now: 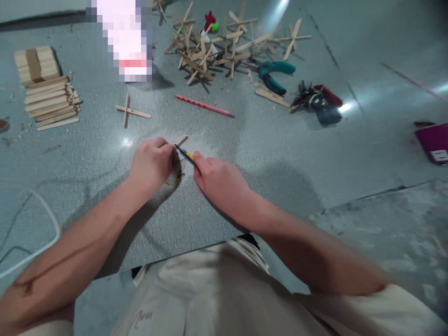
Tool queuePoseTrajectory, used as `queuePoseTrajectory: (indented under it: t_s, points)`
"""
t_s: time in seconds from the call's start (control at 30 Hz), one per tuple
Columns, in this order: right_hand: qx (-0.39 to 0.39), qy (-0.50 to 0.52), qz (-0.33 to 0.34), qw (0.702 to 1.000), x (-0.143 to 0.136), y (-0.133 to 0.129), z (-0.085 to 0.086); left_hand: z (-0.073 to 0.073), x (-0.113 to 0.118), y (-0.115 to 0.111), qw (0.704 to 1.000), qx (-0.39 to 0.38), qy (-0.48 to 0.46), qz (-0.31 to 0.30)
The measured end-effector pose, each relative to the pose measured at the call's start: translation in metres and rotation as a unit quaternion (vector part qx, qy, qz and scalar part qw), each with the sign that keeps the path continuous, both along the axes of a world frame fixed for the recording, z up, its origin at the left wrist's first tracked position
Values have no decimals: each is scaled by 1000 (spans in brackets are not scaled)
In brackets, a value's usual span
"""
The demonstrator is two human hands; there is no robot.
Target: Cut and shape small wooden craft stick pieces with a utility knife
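Observation:
My left hand (152,158) is closed on a wooden craft stick (182,140), whose free end points up and to the right. My right hand (224,179) grips a slim dark tool with a yellow part (186,156); its exact kind is not clear. The tool's tip meets the stick right beside my left fingers. Beneath the hands lies a small pale flat piece (173,181), partly hidden by my left hand. Farther off, two craft sticks form a cross (130,111) on the grey table (196,219).
Stacked craft sticks (52,100) and a banded bundle (37,65) stand at left. A red pencil (206,107) lies ahead. Behind are several crossed-stick pieces (196,67), teal-handled pliers (275,74) and a dark tool cluster (318,102). A purple object (434,142) sits far right.

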State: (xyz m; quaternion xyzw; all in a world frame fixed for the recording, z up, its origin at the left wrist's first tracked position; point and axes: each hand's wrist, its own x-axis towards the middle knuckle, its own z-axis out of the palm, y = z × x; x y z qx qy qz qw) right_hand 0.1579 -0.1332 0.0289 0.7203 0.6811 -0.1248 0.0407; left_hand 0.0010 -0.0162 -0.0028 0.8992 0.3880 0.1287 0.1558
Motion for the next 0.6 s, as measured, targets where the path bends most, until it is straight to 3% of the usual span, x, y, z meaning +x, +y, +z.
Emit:
queuePoseTrajectory:
  t_s: [0.2,0.37,0.5,0.6]
  points:
    - [-4,2,-10,1000,-3,3,13,4,0,1,1000,7,10,3]
    - [25,82,-17,996,5,5,23,10,-2,7,1000,-5,-6,16]
    - [96,133,-43,986,4,-2,14,11,-3,9,999,-23,-20,32]
    - [201,133,-53,969,3,-4,12,11,-4,10,997,-42,-36,47]
